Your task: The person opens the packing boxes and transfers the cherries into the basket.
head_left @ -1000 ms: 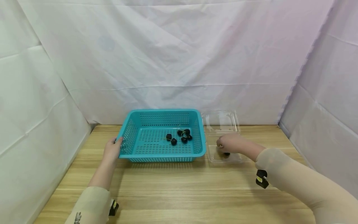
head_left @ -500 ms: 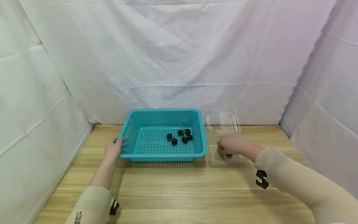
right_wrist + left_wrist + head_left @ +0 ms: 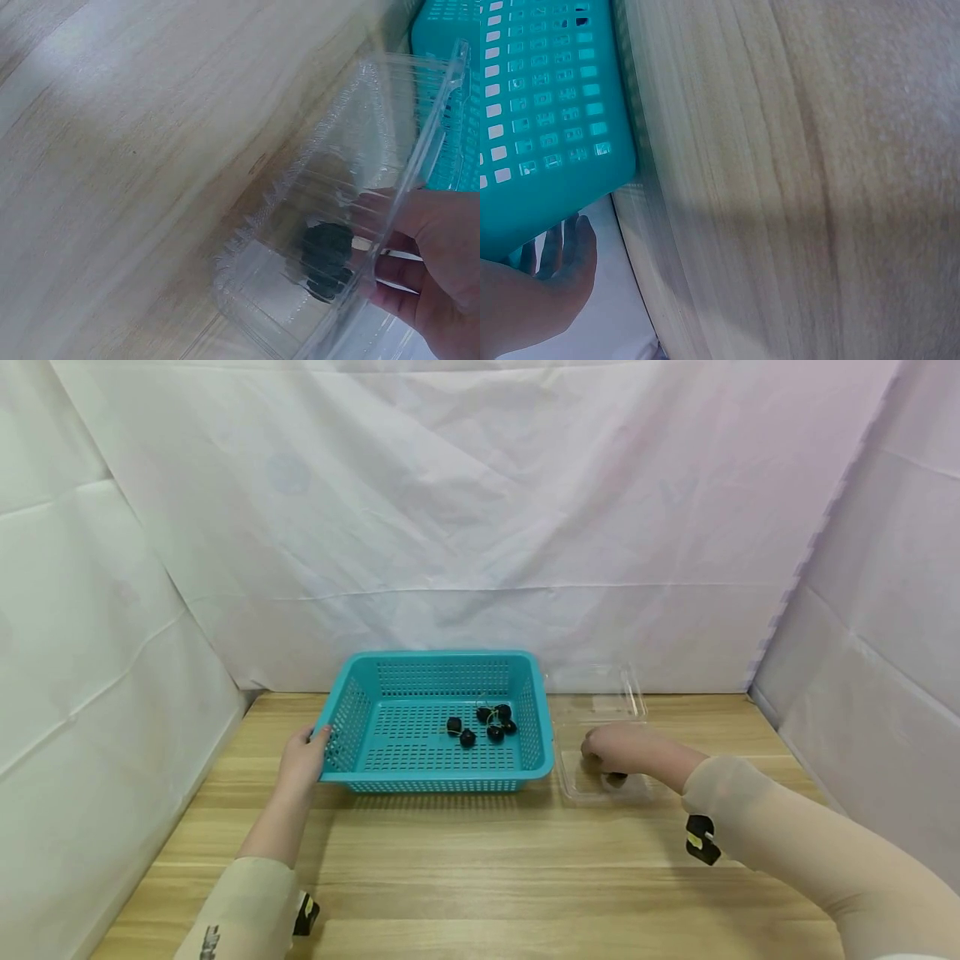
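Observation:
In the head view my left hand (image 3: 302, 758) grips the left rim of a teal plastic basket (image 3: 435, 777), thumb on top; the left wrist view shows the fingers (image 3: 583, 244) beneath the rim. Several dark cherries (image 3: 495, 733) with green stems lie on the basket's right side. My right hand (image 3: 621, 747) reaches down into a clear plastic clamshell box (image 3: 592, 798) right of the basket. Through the box wall, the right wrist view shows dark cherries (image 3: 328, 251) at the fingertips, which pinch them low inside the box. The palm hides part of the box from above.
The box's hinged clear lid (image 3: 600, 703) lies opened toward the back wall. A light wood tabletop (image 3: 480, 868) spreads in front, with white cloth (image 3: 480, 527) behind and at both sides. Small black devices (image 3: 702, 841) sit on both wrists.
The clear box has shifted slightly toward me and its lid's angle has changed. The cherry under my right hand has moved a little rightward and forward. My left hand and the basket stay put.

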Motion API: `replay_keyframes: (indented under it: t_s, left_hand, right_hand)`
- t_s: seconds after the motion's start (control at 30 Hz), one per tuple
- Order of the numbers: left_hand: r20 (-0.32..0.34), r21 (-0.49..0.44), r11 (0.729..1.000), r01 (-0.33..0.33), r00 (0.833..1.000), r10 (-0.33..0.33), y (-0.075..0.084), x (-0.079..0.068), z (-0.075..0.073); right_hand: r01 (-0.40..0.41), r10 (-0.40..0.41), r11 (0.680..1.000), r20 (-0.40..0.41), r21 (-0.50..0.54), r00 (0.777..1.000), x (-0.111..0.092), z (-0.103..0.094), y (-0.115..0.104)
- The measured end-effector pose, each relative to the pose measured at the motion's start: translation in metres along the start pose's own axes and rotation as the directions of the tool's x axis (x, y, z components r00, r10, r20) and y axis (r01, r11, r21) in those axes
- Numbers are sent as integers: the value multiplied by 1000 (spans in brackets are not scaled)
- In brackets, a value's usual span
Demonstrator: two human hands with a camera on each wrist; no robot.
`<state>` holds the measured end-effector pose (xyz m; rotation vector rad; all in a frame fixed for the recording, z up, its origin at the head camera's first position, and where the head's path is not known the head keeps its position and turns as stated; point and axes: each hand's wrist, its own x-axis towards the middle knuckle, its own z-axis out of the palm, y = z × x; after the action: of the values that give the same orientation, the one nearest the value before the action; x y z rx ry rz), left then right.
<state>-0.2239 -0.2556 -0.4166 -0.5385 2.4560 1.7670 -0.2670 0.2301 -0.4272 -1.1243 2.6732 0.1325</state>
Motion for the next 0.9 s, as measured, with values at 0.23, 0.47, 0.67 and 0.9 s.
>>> replay_keyframes:
  t_s: [0.23, 0.47, 0.67, 0.9]
  left_hand:
    - [0, 11, 1000, 1, 1000, -1, -1, -1, 0]
    - [0, 4, 1000, 2, 1000, -2, -2, 0, 1]
    - [-3, 3, 1000, 7, 1000, -7, -2, 1, 0]
    - [-2, 1, 1000, 9, 1000, -9, -2, 1, 0]
  right_hand:
    - [-7, 7, 1000, 35, -1, 999, 0, -1, -2]
    - [-140, 127, 984, 114, 112, 985, -3, -3, -7]
    - [-140, 128, 984, 112, 110, 985, -3, -1, -7]
    - [-138, 123, 983, 132, 118, 984, -2, 4, -4]
